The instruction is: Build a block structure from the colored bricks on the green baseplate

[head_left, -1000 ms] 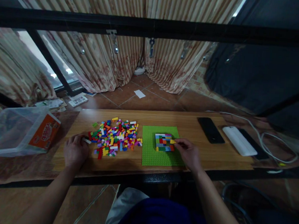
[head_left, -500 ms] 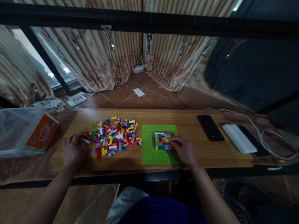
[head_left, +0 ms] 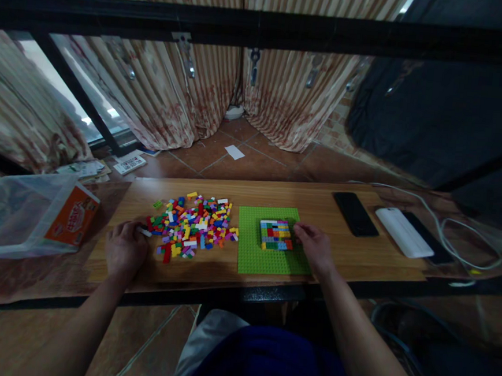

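Pinching white brick (head_left: 145, 232) with left hand (head_left: 125, 249), right of orange-ended clear bin (head_left: 12, 207); pressing right hand (head_left: 318, 251) fingertips together beside brick block (head_left: 276, 235), rows parallel to baseplate's (head_left: 247, 260) near edge.

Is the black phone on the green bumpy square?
No, the black phone lies on the wooden board, to the right of the green baseplate.

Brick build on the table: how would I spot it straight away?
On the wooden board, find the flat green baseplate. On it, beside the right hand, sits a small, many-coloured block. Its bricks are joined in neat rows, unlike the loose bricks scattered to its left.
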{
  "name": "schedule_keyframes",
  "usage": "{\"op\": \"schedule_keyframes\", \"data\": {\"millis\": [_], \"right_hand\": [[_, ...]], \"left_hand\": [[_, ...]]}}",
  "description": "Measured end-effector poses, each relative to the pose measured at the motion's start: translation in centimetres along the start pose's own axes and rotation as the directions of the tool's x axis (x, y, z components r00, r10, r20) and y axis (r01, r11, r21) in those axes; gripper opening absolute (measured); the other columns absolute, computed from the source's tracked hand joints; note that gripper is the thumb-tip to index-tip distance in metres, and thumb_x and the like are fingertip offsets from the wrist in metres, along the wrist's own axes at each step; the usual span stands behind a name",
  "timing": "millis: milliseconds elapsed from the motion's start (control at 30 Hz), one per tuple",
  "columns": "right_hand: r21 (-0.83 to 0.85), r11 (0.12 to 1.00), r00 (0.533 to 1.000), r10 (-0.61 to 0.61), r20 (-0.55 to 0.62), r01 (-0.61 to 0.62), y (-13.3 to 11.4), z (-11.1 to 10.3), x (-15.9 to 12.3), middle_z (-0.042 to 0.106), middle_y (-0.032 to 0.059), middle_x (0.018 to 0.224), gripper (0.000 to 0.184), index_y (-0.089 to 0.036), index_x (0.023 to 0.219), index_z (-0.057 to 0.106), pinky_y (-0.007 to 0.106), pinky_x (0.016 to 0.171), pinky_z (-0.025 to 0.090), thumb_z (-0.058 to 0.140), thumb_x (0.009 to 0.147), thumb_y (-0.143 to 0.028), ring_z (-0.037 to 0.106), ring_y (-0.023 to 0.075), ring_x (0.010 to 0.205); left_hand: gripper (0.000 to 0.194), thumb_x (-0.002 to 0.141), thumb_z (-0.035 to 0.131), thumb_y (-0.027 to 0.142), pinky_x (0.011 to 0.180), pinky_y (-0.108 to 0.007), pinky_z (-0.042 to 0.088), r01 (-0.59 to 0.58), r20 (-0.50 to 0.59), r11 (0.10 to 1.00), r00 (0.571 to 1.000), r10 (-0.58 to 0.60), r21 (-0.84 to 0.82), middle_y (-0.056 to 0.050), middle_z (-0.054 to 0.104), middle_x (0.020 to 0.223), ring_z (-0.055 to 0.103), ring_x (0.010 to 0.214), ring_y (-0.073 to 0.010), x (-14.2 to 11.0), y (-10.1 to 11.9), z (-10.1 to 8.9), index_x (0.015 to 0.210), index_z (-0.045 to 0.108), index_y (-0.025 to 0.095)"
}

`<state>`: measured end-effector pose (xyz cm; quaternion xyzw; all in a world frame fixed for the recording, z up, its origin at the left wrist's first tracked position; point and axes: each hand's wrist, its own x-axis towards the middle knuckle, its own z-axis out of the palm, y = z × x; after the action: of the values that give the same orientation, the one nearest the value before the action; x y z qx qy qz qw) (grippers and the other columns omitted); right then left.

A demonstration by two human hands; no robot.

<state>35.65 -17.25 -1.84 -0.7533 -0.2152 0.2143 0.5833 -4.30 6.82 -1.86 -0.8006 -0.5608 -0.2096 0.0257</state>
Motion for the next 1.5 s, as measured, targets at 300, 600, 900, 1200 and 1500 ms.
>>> {"op": "schedule_keyframes", "data": {"millis": [300,600,900,1200,1500], "right_hand": [[-0.484,0.866,0.992,-0.114,0.050,0.125,-0.4,0.9,0.7,0.073,0.0120,0.094,0.052,-0.015,0.097,0.071,0.038,0.077,0.051,0.072,0.068,-0.058,0.067,0.0238,0.083],[-0.531,0.836,0.990,-0.106,0.094,0.140,-0.6,1.2,0.7,0.073,0.0110,0.089,0.046,-0.016,0.095,0.070,0.035,0.073,0.050,0.073,0.070,-0.054,0.066,0.0233,0.079],[-0.546,0.818,0.979,-0.097,0.177,0.179,-1.1,0.6,1.1,0.072,0.0097,0.088,0.043,-0.018,0.093,0.071,0.035,0.073,0.049,0.065,0.077,-0.057,0.065,0.0229,0.079],[-0.290,0.955,0.965,0.014,0.262,0.065,-0.7,-0.9,1.8,0.072,0.0059,0.083,0.041,-0.019,0.092,0.070,0.028,0.058,0.047,0.059,0.077,-0.055,0.062,0.0168,0.067],[-0.395,0.909,0.977,-0.054,0.205,0.133,0.0,-0.6,1.9,0.072,0.0060,0.078,0.047,-0.017,0.093,0.072,0.035,0.068,0.049,0.071,0.066,-0.056,0.064,0.0203,0.070]], "left_hand": [[0.033,0.087,0.041,0.019,0.096,-0.048,0.046,0.034,-0.009,0.999,0.999,-0.034,-0.009,-0.017,0.067,0.110,0.059,0.106,-0.0329,-0.1,0.0,0.2,0.105,0.068,0.012],[0.032,0.087,0.041,0.021,0.097,-0.048,0.045,0.057,-0.003,0.998,0.998,-0.057,-0.024,-0.016,0.066,0.110,0.057,0.108,-0.0327,-0.1,0.0,0.4,0.104,0.067,0.014],[0.033,0.086,0.040,0.020,0.098,-0.047,0.044,0.052,-0.005,0.998,0.999,-0.052,-0.018,-0.016,0.067,0.110,0.058,0.108,-0.0320,-0.1,0.2,0.3,0.104,0.067,0.013],[0.033,0.085,0.041,0.021,0.101,-0.046,0.042,0.094,0.019,0.994,0.995,-0.093,-0.054,-0.015,0.066,0.112,0.055,0.112,-0.0323,-0.1,0.3,0.3,0.105,0.067,0.016],[0.032,0.086,0.042,0.019,0.099,-0.047,0.042,0.109,0.008,0.992,0.994,-0.109,-0.070,-0.015,0.065,0.110,0.056,0.108,-0.0312,-0.3,0.8,0.1,0.104,0.067,0.016]]}}
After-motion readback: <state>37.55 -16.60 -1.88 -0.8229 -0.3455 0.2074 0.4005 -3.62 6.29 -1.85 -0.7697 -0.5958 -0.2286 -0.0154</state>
